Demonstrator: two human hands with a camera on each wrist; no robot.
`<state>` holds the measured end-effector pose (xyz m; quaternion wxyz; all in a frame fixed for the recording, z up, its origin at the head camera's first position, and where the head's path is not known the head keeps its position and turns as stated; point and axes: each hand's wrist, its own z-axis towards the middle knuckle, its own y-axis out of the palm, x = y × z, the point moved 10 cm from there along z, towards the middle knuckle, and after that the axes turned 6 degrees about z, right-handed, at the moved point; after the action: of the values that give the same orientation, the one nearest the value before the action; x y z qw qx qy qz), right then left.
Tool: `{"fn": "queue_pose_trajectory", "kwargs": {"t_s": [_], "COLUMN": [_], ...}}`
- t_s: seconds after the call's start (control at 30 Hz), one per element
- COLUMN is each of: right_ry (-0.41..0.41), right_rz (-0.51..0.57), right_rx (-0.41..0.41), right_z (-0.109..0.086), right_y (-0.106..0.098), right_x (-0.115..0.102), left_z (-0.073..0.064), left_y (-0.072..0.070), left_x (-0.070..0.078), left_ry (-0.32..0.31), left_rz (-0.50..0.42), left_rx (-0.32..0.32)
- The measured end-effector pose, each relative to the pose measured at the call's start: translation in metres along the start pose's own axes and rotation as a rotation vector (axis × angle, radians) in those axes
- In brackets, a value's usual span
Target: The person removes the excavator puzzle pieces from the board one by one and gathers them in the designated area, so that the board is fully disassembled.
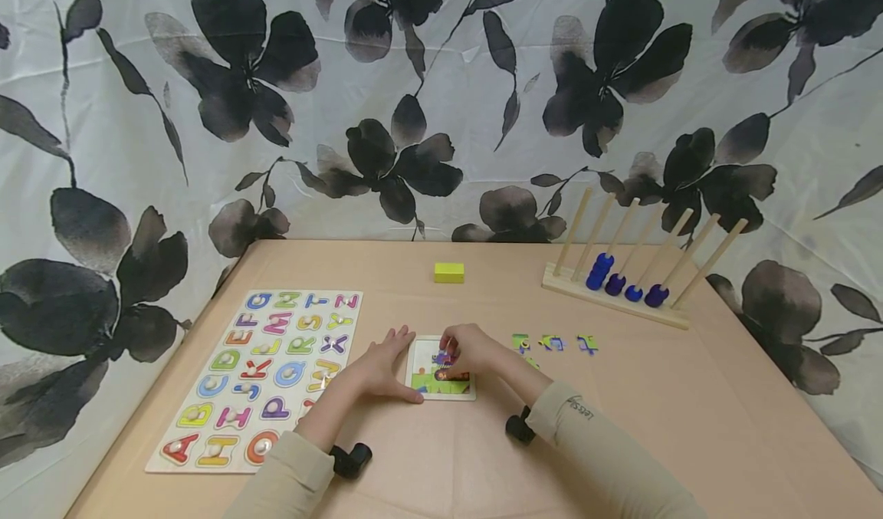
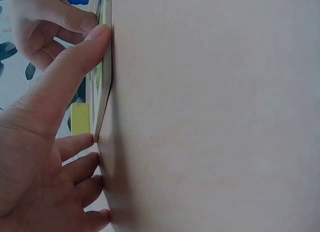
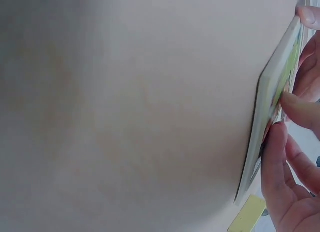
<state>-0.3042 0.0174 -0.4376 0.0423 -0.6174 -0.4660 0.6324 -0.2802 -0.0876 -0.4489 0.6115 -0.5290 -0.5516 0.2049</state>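
Jigsaw board (image 1: 422,385) touched at left by left grip (image 1: 382,366), fingers spread; right grip (image 1: 474,349) curled over board, pinch cannot be told; jigsaw pieces (image 1: 588,344) scattered right.

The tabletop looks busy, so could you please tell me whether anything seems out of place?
Nothing looks spilled or damaged; the loose puzzle pieces lie scattered right of the puzzle board, but that seems ordinary for an unfinished puzzle.

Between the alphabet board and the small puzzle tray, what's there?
The head view shows the left hand between the alphabet board and the puzzle tray, with some bare tabletop too.
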Motion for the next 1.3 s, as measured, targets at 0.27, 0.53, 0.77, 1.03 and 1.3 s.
{"fn": "queue_pose_trajectory", "kwargs": {"t_s": [0.27, 0.53, 0.77, 1.03, 1.3], "right_ry": [-0.027, -0.100, -0.150, -0.199, -0.147], "right_rz": [-0.013, 0.006, 0.052, 0.064, 0.058], "right_rx": [0.020, 0.030, 0.055, 0.111, 0.133], "right_z": [0.001, -0.008, -0.021, -0.040, -0.058], "right_y": [-0.002, -0.008, -0.019, -0.038, -0.053], "right_x": [0.001, -0.003, -0.002, 0.003, 0.024], "left_z": [0.001, 0.001, 0.000, 0.001, 0.001], "left_y": [0.001, 0.000, 0.000, 0.000, 0.001], "left_x": [-0.001, -0.002, -0.001, -0.001, -0.002], "left_ry": [-0.008, -0.010, -0.015, -0.014, -0.011], "left_rz": [-0.009, -0.019, -0.017, -0.004, -0.014], "left_rx": [-0.001, -0.001, -0.005, -0.002, 0.004]}}
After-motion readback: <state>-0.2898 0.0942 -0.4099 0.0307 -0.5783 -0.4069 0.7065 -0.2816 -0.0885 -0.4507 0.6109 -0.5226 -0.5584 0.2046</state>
